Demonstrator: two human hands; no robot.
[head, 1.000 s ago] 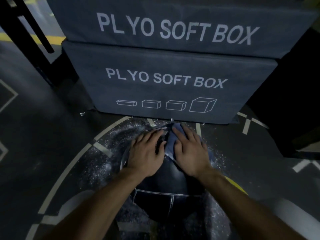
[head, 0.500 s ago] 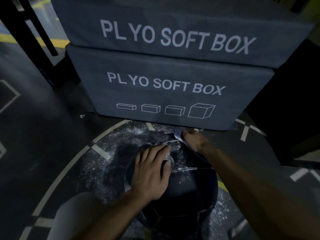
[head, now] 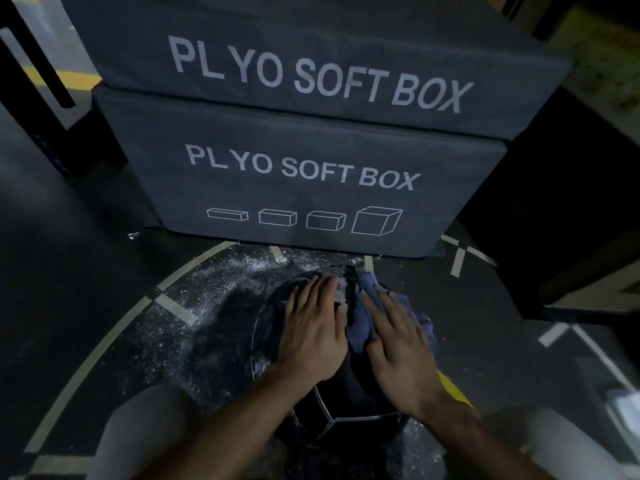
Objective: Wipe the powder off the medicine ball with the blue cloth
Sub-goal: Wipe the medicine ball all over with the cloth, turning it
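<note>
A black medicine ball (head: 346,396) with pale seams rests on the dark floor in front of me. My left hand (head: 315,330) lies flat on its top left, fingers spread, holding nothing. A crumpled blue cloth (head: 360,327) covers the ball's top right, and my right hand (head: 401,348) presses down on it with fingers extended. A little white powder (head: 341,299) shows on the ball between the two hands. The far side of the ball is hidden.
Two stacked grey soft boxes (head: 298,174) marked PLYO SOFT BOX stand just behind the ball. White powder (head: 221,292) is scattered on the floor to the left. My knees (head: 145,431) flank the ball. A dark rack post (head: 41,98) rises at far left.
My right hand came back from the ball's far side with the cloth and now lies on the top right. The left hand stayed on the ball. The seams show the ball has turned.
</note>
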